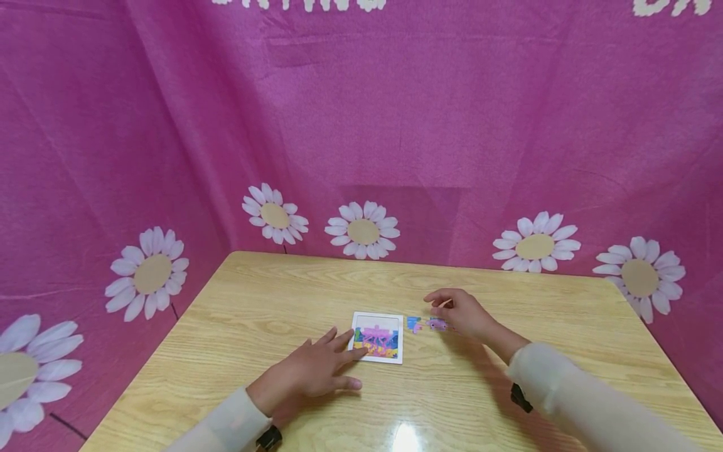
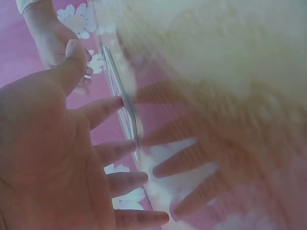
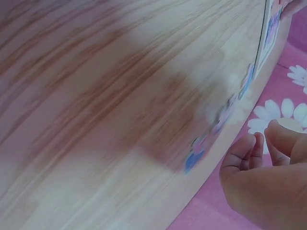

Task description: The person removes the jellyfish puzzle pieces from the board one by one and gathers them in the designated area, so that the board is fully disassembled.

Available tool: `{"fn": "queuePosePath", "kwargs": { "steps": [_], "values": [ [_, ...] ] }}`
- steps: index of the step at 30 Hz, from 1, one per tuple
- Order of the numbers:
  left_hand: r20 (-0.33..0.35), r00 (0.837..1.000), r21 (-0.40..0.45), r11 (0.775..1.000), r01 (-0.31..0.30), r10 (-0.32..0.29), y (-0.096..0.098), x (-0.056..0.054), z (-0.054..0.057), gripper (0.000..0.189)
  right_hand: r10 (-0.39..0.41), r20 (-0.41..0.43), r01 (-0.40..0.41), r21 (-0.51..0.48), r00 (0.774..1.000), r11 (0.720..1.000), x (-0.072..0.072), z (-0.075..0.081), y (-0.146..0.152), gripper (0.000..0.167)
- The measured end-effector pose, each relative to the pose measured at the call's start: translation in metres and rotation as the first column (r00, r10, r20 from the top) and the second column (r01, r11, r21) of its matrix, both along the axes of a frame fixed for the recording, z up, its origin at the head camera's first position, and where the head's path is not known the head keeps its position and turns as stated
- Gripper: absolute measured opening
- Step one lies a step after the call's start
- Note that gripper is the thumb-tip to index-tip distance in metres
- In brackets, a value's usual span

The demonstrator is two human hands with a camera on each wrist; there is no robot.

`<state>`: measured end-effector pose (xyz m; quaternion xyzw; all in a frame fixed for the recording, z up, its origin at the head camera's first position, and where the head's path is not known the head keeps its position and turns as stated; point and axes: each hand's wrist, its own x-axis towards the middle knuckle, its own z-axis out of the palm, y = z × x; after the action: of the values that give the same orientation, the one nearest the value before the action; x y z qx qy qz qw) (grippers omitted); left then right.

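A small white-framed puzzle board [image 1: 402,342] lies on the table, its lower part showing a colourful picture and its top a pale band. My left hand [image 1: 319,365] is spread flat, with fingertips at the board's left edge; in the left wrist view its fingers [image 2: 125,179] are straight and apart. Right of the board lie a blue and pink puzzle piece [image 1: 414,324] and a purple piece [image 1: 437,324]. Over the purple one hovers my right hand [image 1: 464,314], fingers loosely bent. The right wrist view shows a gap between thumb and fingers, nothing in it.
The wooden table [image 1: 294,289] has a light grain and a bright reflection near its front edge. A pink cloth [image 1: 395,125] with white daisies hangs behind it and along the left side. In the right wrist view, a blue-tipped piece [image 3: 194,160] ends the row of pieces.
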<state>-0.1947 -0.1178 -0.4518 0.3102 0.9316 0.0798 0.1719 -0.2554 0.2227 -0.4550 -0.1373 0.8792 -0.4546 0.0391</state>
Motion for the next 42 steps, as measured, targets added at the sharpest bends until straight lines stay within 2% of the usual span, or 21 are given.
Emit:
{"fn": "queuePosePath", "kwargs": {
  "steps": [4,12,18,23,32,38,42],
  "values": [
    [0.005,1.000,0.000,1.000,-0.004,0.004,0.001,0.001,0.000,0.070,0.021,-0.013,-0.021,0.003,1.000,1.000,-0.001,0.000,-0.010,0.025],
    [-0.003,1.000,-0.009,1.000,0.000,0.000,0.001,0.001,0.000,0.070,0.041,0.034,-0.039,-0.056,0.999,0.998,0.000,-0.001,-0.029,0.025],
    [-0.009,1.000,-0.006,1.000,0.000,0.000,0.002,0.001,0.001,0.070,0.065,0.023,-0.064,-0.060,0.998,0.996,-0.001,-0.005,-0.041,0.024],
    [0.005,1.000,-0.009,1.000,-0.010,0.010,0.002,0.000,0.000,0.069,0.075,0.060,-0.068,-0.101,0.995,0.993,0.001,-0.006,-0.053,0.024],
    [0.018,1.000,-0.016,1.000,-0.015,0.015,0.002,0.000,0.002,0.069,0.079,0.031,-0.079,-0.016,0.996,0.997,0.003,-0.009,-0.074,0.021],
    [0.012,1.000,-0.029,1.000,-0.009,0.009,0.003,-0.001,0.003,0.068,0.120,0.050,-0.116,-0.063,0.992,0.991,0.003,-0.012,-0.087,0.022],
    [0.011,1.000,-0.034,0.999,-0.004,0.004,0.003,-0.001,0.002,0.068,0.119,0.066,-0.114,-0.084,0.991,0.990,0.005,-0.012,-0.095,0.020]
  ]
}}
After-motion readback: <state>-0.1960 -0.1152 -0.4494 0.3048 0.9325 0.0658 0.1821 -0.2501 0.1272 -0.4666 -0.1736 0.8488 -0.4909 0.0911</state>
